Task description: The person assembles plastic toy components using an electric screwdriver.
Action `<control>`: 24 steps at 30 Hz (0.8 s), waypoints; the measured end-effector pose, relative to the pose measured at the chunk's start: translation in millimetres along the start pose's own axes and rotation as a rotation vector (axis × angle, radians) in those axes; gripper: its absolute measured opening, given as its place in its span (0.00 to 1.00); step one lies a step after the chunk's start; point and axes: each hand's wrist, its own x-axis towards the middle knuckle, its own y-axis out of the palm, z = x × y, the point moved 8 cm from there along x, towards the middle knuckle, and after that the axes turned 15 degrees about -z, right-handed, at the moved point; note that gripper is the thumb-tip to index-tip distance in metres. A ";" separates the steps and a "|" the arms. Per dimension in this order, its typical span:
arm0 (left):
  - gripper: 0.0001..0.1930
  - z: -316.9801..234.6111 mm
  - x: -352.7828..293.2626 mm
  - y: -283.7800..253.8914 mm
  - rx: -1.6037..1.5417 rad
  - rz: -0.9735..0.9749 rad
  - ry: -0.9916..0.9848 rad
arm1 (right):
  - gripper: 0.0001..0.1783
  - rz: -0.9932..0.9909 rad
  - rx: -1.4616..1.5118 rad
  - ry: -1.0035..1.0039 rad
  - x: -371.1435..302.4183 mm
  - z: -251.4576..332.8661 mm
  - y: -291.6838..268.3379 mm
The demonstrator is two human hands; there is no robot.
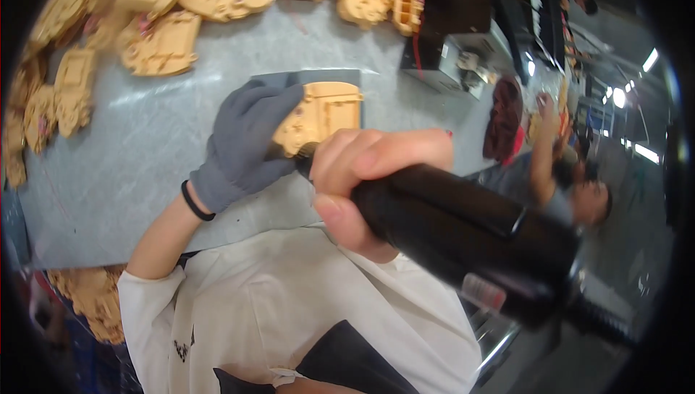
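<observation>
- Fingers of the bare right hand (pixel 391 155) wrapped around a black power screwdriver (pixel 470 238), whose front end is at the lower edge of a tan plastic housing (pixel 337 108)
- Gray-gloved left hand (pixel 242 137) against the housing's left side; cannot tell whether its fingers grip
- Housing lies on a dark gray mat (pixel 340 75), matte, with a squared upper right corner, a raised rectangular outline on the right and small round details toward its curved lower left
- Similar tan parts (pixel 163 43) scattered farther back on the table (pixel 145 170)
</observation>
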 end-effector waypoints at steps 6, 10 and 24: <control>0.41 0.6 2.7 9.1 0.120 0.077 -0.113 | 0.24 -0.596 0.126 -0.455 -4.3 65.7 -166.6; 0.42 3.9 0.8 12.3 0.099 0.072 -0.113 | 0.24 -0.942 0.033 -0.463 34.1 48.6 -239.7; 0.42 9.6 0.1 8.3 0.116 0.076 -0.181 | 0.25 -0.292 0.263 -0.237 5.0 26.7 -73.3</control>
